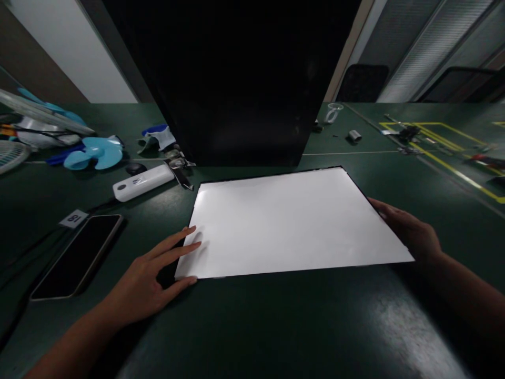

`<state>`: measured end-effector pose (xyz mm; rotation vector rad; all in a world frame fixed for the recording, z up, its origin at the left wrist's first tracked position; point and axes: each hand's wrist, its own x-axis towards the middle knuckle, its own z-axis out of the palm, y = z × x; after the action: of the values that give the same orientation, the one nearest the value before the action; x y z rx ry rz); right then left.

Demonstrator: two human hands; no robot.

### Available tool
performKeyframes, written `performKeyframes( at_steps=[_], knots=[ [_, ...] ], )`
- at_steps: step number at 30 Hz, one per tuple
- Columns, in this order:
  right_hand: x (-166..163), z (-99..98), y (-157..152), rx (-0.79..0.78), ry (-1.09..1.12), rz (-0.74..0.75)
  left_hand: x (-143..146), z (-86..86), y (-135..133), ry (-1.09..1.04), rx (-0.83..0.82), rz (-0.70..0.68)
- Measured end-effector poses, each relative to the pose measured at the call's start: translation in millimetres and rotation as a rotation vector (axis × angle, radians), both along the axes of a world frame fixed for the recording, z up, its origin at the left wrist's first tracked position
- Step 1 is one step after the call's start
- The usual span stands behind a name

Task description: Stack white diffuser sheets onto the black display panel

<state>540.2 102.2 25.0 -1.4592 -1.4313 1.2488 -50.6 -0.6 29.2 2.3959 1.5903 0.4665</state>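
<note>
A large white sheet (292, 223) lies flat on the dark green table (276, 326) in front of me. My left hand (152, 279) rests at the sheet's left edge, fingers stretched out flat, with fingertips touching the near left corner. My right hand (408, 231) lies along the sheet's right edge, fingers extended against it. Neither hand has anything lifted off the table.
A black phone (77, 258) with a small numbered tag (73, 218) lies at left. Behind it are a white power bank (142, 182), blue fan blades (94, 153) and a glove (158, 137). A tall dark panel (236, 79) stands behind the sheet. A clear cup (333, 112) sits far right.
</note>
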Motion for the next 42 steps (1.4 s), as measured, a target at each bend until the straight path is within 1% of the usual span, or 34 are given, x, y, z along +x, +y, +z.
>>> performKeyframes(
  at_steps=[2, 4, 6, 8, 11, 13, 16, 19, 23, 26, 30, 34, 36, 38, 40, 42],
  knots=[
    [-0.2, -1.6, 3.2, -0.075, 0.082, -0.091, 0.3, 0.1, 0.0, 0.006, -0.005, -0.002],
    [-3.3, -3.9, 6.3, -0.112, 0.081, -0.148, 1.2, -0.5, -0.4, 0.019, -0.008, 0.014],
    [-8.6, -5.4, 8.3, -0.092, 0.06, -0.146, 2.6, -2.1, -1.1, 0.046, -0.002, 0.031],
    [-13.8, -5.0, 9.1, -0.07, 0.093, -0.132, 4.0, -4.3, -1.8, 0.072, 0.015, 0.04],
    [-17.4, -2.1, 9.2, -0.124, 0.162, -0.16, 5.4, -6.5, -1.4, 0.079, 0.056, 0.039],
    [-17.0, -0.2, 9.3, -0.166, 0.147, -0.177, 5.6, -6.1, 0.0, 0.079, 0.097, 0.025],
    [-15.5, 1.3, 10.0, -0.174, 0.112, -0.147, 5.4, -3.4, 2.4, 0.102, 0.199, -0.043],
    [-17.3, 3.1, 11.5, -0.184, 0.144, -0.12, 6.8, 0.0, 3.0, 0.153, 0.34, -0.148],
    [-28.5, 11.2, 12.1, -0.264, 0.055, -0.238, 16.5, 7.3, -0.7, 0.248, 0.552, -0.303],
    [-38.9, 20.9, 3.6, -0.325, 0.036, -0.315, 29.1, 17.8, -6.8, 0.277, 0.66, -0.357],
    [-43.2, 32.5, -29.0, -0.404, 0.106, -0.37, 44.6, 35.2, -18.8, 0.316, 0.844, -0.405],
    [-27.1, 34.4, -79.3, -0.421, 0.182, -0.425, 54.7, 44.8, -28.4, 0.301, 0.929, -0.42],
    [-11.1, 29.1, -108.7, -0.418, 0.22, -0.444, 60.5, 44.6, -29.5, 0.294, 0.939, -0.437],
    [8.1, 18.8, -140.2, -0.421, 0.237, -0.431, 68.4, 42.2, -27.7, 0.295, 0.93, -0.457],
    [28.2, 4.4, -172.0, -0.428, 0.182, -0.391, 78.4, 38.8, -23.0, 0.304, 0.922, -0.494],
    [48.1, -11.2, -200.8, -0.41, 0.066, -0.336, 90.0, 35.0, -15.0, 0.327, 0.931, -0.552]
  ],
)
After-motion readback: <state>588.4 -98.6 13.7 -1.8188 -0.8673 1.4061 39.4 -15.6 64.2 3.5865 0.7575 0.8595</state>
